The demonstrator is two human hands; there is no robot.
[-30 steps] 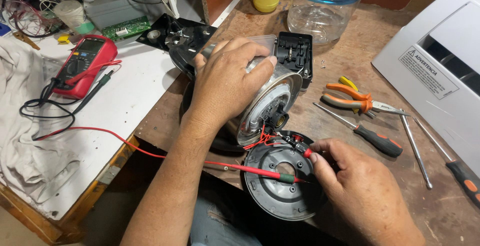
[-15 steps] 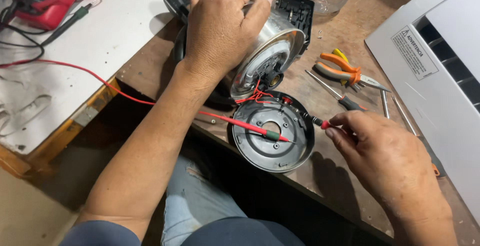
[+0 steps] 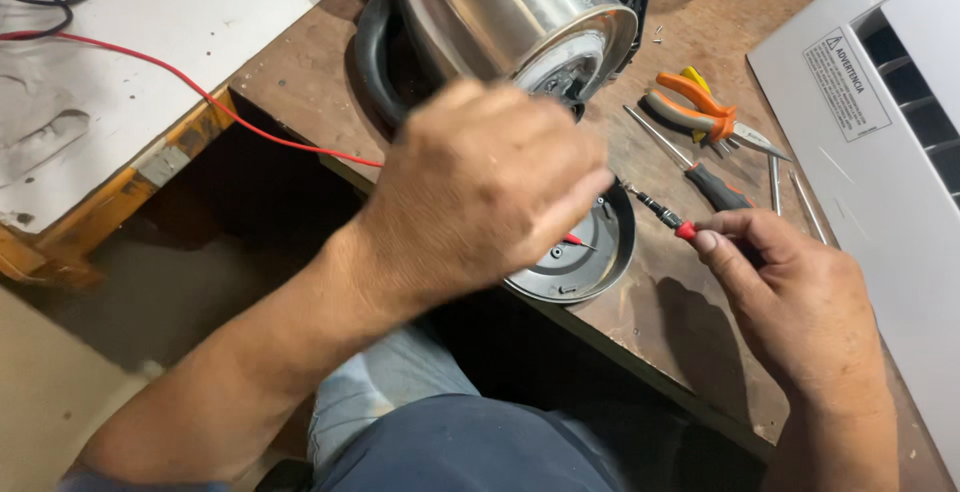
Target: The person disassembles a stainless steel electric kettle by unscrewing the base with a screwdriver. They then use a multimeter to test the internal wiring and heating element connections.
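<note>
Probe (image 3: pixel 668 220) with the red collar is pinched at its rear end between the thumb and fingertips of your right hand (image 3: pixel 800 302), and its metal tip points toward the round grey base plate (image 3: pixel 590 262) at the front edge of the brown surface (image 3: pixel 700 342). Your left hand (image 3: pixel 480 187) hovers above this plate with curled fingers; I cannot tell if its grip holds something. A red wire (image 3: pixel 230 112) runs under it. Behind lies the steel kettle (image 3: pixel 510 12) on its side. Orange pliers (image 3: pixel 700 107) and a screwdriver (image 3: pixel 700 172) lie near your right hand
</note>
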